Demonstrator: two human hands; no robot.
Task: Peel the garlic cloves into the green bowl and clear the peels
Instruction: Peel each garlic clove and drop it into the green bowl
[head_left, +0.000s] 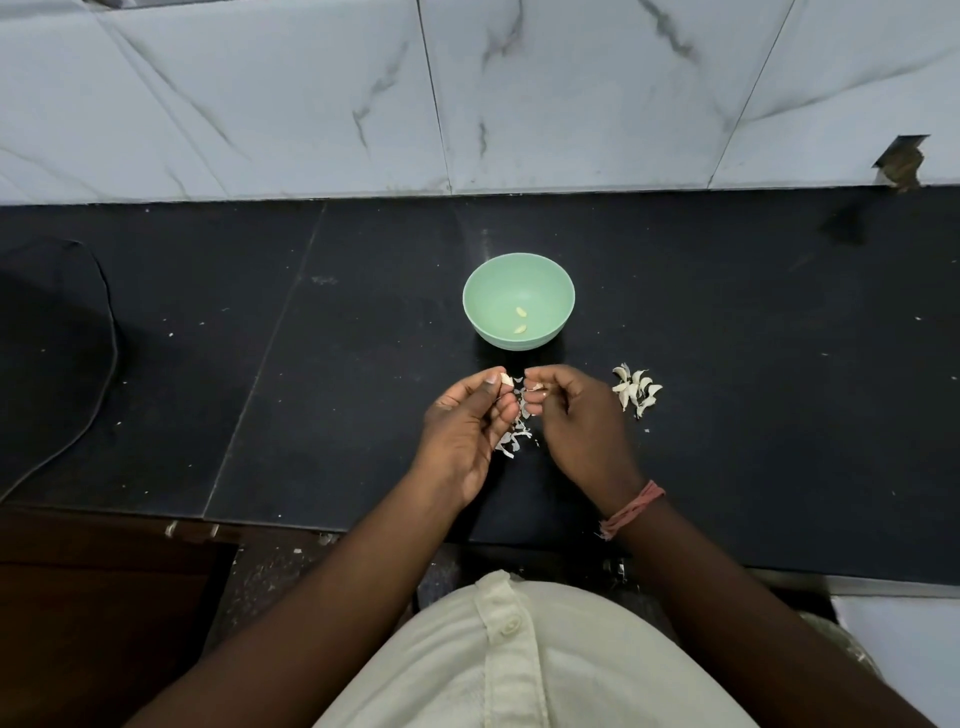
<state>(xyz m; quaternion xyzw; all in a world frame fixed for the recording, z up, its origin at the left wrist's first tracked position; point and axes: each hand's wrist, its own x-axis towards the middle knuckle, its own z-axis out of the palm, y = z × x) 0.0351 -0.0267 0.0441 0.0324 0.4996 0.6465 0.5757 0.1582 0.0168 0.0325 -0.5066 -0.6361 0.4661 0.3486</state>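
Fingertips (531, 387) on clove (535, 398) (bowl (485, 280) beyond)

I can read no text, label, brand, number or sign anywhere in my view.
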